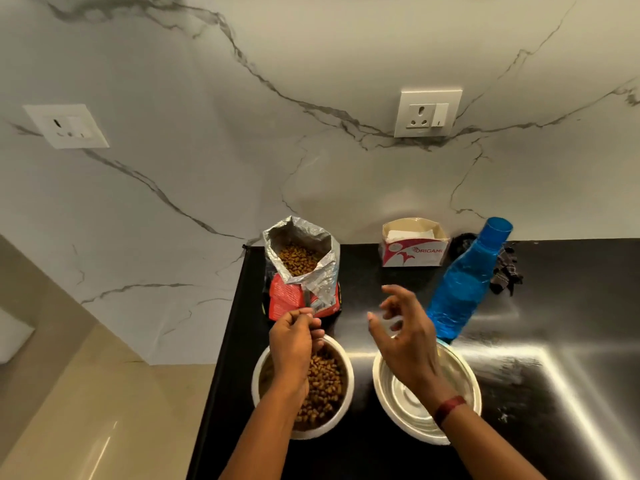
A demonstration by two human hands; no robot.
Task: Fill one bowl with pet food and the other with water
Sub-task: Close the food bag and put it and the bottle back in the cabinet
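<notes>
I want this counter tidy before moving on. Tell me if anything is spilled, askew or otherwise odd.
No spill shows: kibble lies only in the left bowl and the food bag, none on the black counter. The blue bottle appears uncapped; its lean may be lens distortion. The right bowl is empty.

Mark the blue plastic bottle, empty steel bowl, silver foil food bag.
Blue plastic bottle (460, 289): head view, body.
Empty steel bowl (401, 407): head view, bottom.
Silver foil food bag (301, 230): head view, inner wall.
</notes>
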